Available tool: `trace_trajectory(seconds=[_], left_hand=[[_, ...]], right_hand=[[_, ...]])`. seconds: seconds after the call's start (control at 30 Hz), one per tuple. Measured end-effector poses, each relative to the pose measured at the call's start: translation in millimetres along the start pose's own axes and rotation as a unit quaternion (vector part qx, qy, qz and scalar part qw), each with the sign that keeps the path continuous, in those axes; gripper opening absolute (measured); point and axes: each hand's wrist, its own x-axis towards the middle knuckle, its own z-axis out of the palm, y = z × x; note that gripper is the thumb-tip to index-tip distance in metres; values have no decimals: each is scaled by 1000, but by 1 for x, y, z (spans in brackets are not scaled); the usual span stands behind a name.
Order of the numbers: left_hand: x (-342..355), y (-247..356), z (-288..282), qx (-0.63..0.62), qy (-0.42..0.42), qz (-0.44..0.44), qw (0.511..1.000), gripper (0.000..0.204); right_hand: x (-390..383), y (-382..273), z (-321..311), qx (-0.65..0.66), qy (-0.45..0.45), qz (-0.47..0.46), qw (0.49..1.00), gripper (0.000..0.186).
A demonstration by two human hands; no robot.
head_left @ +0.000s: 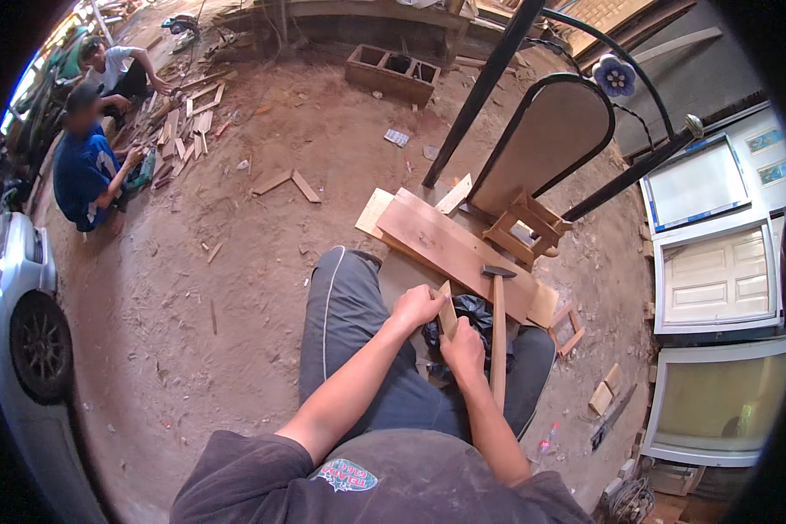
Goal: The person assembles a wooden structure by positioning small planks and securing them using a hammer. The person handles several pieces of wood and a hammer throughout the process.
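Between my knees I hold a short flat piece of wood (pixel 447 316). My left hand (pixel 417 307) is closed on its upper part, and my right hand (pixel 463 349) grips its lower end. Just right of my right hand is a hammer (pixel 499 327) with a long wooden handle; its dark head rests on a reddish plank (pixel 445 241). A crumpled black plastic bag (pixel 473 307) lies behind my hands. Beyond the hammer, a small slatted wooden frame (pixel 524 229) stands at the plank's far side.
Ahead to the right stands a black-framed panel (pixel 550 135). Small wooden frame pieces (pixel 569 329) and a saw (pixel 613 417) lie right. Framed glass panels (pixel 716 402) line the right side. At left are a car (pixel 26 306) and two crouching people (pixel 87 166) near scattered wood strips (pixel 179 131).
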Motion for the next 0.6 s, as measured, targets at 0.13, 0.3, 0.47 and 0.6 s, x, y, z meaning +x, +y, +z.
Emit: trace_trajectory(seconds=[0.13,0.3,0.47,0.6], left_hand=[[-1,2,4,-72,23,73,994,63],[1,7,21,-236,-13,153,960,58],[-5,19,29,-452,-176,148,862,53],[-13,24,25,-462,-127,110,871,57]], right_hand=[[-3,4,-12,46,16,5,999,30],[3,27,-24,252,-55,42,965,42],[9,37,-3,341,-42,-18,939,47],[13,40,3,377,-39,-13,925,45]])
